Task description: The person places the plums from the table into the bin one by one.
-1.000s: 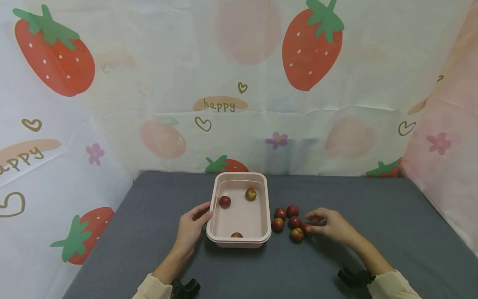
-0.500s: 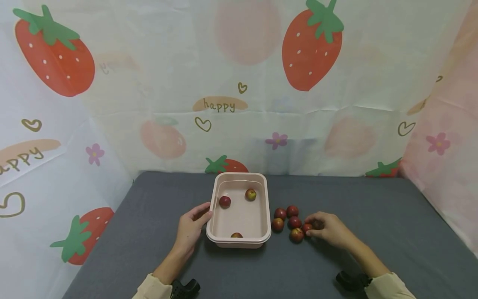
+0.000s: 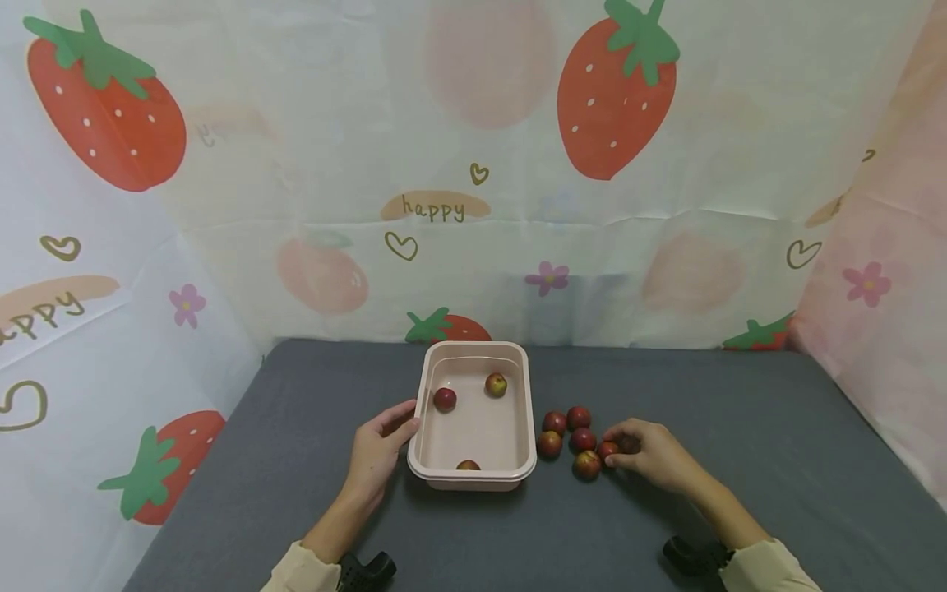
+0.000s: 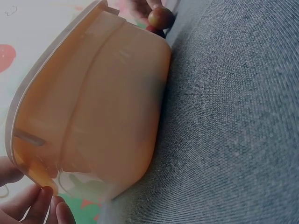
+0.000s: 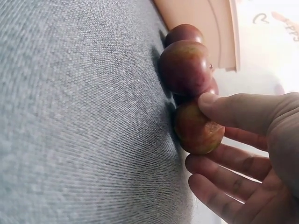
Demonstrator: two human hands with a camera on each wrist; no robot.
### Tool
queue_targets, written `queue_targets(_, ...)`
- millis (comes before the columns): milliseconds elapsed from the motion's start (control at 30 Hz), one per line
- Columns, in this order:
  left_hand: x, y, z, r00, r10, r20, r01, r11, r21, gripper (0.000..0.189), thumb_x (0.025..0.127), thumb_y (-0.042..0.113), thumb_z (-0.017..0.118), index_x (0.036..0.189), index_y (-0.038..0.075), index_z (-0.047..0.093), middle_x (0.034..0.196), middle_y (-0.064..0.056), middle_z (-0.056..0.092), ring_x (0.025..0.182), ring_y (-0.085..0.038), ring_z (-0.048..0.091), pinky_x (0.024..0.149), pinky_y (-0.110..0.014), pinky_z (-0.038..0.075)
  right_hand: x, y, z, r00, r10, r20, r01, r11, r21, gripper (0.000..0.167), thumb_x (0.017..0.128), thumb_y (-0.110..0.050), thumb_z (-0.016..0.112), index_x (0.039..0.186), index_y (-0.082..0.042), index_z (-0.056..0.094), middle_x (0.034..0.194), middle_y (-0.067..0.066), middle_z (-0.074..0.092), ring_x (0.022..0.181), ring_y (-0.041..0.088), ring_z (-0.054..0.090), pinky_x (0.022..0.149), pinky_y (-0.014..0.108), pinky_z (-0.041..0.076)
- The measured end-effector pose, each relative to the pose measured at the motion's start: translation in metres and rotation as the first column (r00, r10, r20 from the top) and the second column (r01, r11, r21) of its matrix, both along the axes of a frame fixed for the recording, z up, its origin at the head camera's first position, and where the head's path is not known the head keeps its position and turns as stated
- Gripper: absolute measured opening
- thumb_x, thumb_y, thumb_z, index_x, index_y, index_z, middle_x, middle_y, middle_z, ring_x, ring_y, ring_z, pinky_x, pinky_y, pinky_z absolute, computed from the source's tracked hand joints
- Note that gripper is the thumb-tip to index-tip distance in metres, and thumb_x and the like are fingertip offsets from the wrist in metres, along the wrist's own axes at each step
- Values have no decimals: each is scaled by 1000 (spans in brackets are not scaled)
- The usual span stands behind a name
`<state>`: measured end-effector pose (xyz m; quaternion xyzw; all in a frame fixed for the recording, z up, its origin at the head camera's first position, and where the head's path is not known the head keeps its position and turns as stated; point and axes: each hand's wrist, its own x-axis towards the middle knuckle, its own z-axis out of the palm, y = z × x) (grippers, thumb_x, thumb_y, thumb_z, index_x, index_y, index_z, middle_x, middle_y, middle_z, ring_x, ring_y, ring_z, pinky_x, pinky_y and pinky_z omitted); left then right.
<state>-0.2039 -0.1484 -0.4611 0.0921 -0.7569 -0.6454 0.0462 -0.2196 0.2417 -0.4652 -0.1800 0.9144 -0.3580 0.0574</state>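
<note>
Pinching a reddish plum between thumb and fingers, we hold it at the tips of our right hand; we cannot tell whether it rests on the grey cloth below. Five loose plums cluster to the left of that hand, the closest just beside the held one. With our left hand we grip the rim of a pale pink tub between thumb and fingertips. The tub stands directly to the right of that hand, and the loose plums lie between it and our right hand. Inside it we see three plums: one near the left hand, one farther to its right, and one at the near end, partly hidden by the wall. Behind each hand we have a black wrist device and a cream sleeve. Ahead of both hands hangs a strawberry-printed backdrop.
</note>
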Motion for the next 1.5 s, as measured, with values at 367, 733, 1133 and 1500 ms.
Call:
queue_targets(367, 0, -1, -1, 1000, -1, 0, 1, 1000, -4, 37, 92, 12, 65, 128, 5, 63, 130, -15, 63, 117, -24, 57, 95, -27, 50, 1, 0, -2, 1000, -10, 1, 10, 1000, 1, 29, 83, -18, 76, 107, -4, 68, 99, 7, 68, 87, 15, 64, 69, 25, 51)
queue_targets(733, 1, -1, 0, 1000, -9, -15, 9, 1000, 8, 37, 93, 12, 65, 128, 4, 62, 130, -16, 62, 117, -25, 57, 96, -27, 51, 1, -1, -1, 1000, -3, -19, 3, 1000, -13, 29, 82, -17, 77, 105, -3, 68, 97, 7, 68, 84, 11, 63, 68, 24, 51)
queue_targets(1133, 3, 0, 2, 1000, -20, -14, 20, 1000, 12, 40, 93, 16, 66, 130, 4, 61, 132, -16, 61, 118, -23, 55, 93, -20, 50, 2, -1, -1, 999, 1, -34, -1, 1000, -2, 28, 82, -18, 77, 105, -4, 69, 98, 7, 69, 85, 15, 65, 68, 24, 51)
queue_targets(1500, 0, -1, -1, 1000, -12, -4, 12, 1000, 5, 37, 92, 14, 66, 128, 5, 63, 129, -15, 63, 115, -23, 57, 93, -23, 50, 0, 0, -4, 999, -7, -50, 7, 1000, 4, 28, 82, -17, 77, 105, -3, 69, 97, 6, 69, 83, 11, 63, 68, 24, 51)
